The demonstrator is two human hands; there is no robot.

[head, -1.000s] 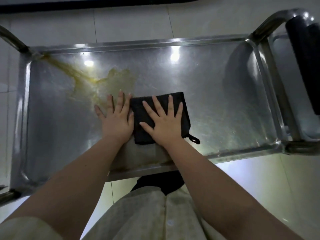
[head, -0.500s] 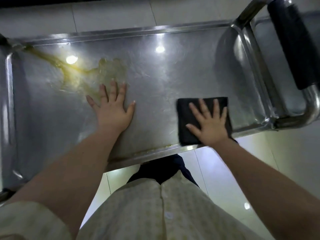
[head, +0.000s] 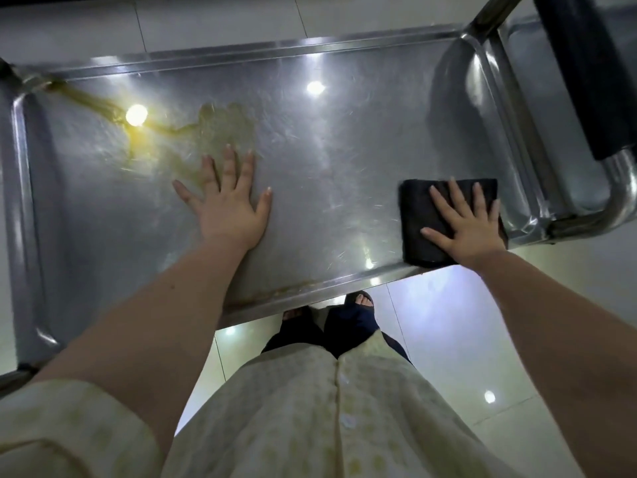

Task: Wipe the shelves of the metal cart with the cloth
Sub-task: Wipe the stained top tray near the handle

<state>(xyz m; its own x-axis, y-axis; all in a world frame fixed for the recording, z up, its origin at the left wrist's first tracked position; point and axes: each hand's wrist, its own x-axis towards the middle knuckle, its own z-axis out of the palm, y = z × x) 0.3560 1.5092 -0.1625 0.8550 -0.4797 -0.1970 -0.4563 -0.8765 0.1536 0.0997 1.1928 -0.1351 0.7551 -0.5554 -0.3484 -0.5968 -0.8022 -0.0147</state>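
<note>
The metal cart's top shelf [head: 344, 160] is a shiny steel tray with a raised rim. A folded black cloth [head: 418, 222] lies at its near right corner, and my right hand [head: 465, 222] presses flat on it with straight, spread fingers. Flat on the bare steel left of centre rests my left hand [head: 231, 201], its fingertips at the edge of a yellowish smear [head: 220, 125]. That smear trails to the far left corner.
The cart's push handle [head: 582, 63] with a black grip rises at the right end. A yellowish residue line [head: 275, 293] runs along the near rim. Pale floor tiles surround the cart, and my feet stand just under the near edge.
My right hand has slid the cloth from the shelf's middle, next to my left hand, to the near right corner. My left hand has stayed in place.
</note>
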